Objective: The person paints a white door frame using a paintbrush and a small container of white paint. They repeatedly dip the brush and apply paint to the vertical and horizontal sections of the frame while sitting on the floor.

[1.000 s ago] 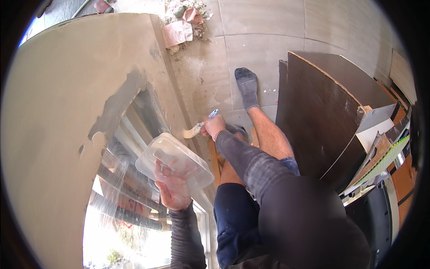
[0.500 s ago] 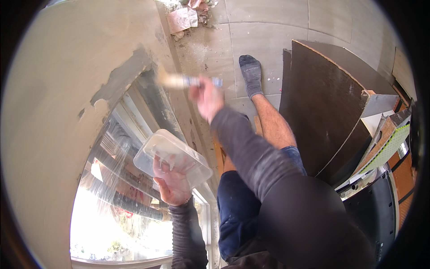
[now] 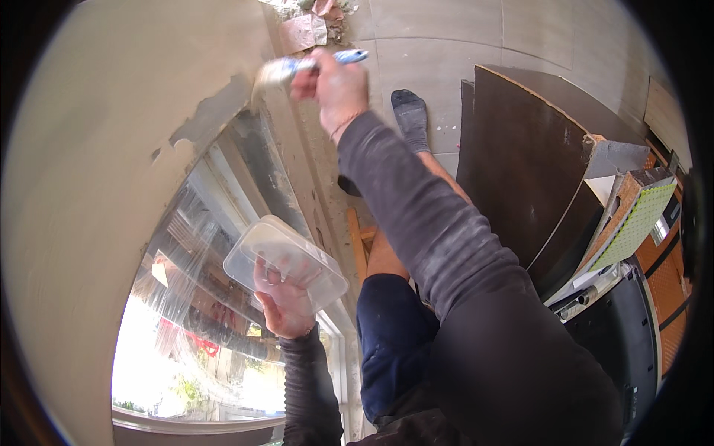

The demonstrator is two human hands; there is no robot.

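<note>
My right hand [image 3: 338, 88] is closed around a paintbrush [image 3: 351, 56] with a blue and white handle. Its pale bristles, blurred by motion, are at the beige wall [image 3: 97, 149], close to the upper corner of the window opening; I cannot tell whether they touch. A clear, shallow plastic container [image 3: 327, 276] rests on my left hand [image 3: 288, 303], whose fingers show through it from beneath. What the container holds, if anything, is hard to make out. A darker grey patch [image 3: 214, 110] with ragged edges marks the wall along the window.
Below the wall is a window [image 3: 186, 334] with streaky plastic over it. Rubble and paper scraps [image 3: 305, 31] lie on the tiled floor [image 3: 439, 56]. Dark brown panels [image 3: 524, 163] and stacked boards [image 3: 632, 212] stand at the right. A wooden piece [image 3: 357, 241] is beside my leg.
My right hand has moved up and away from me with the paintbrush, along the wall edge. The container and my left hand have hardly shifted.
</note>
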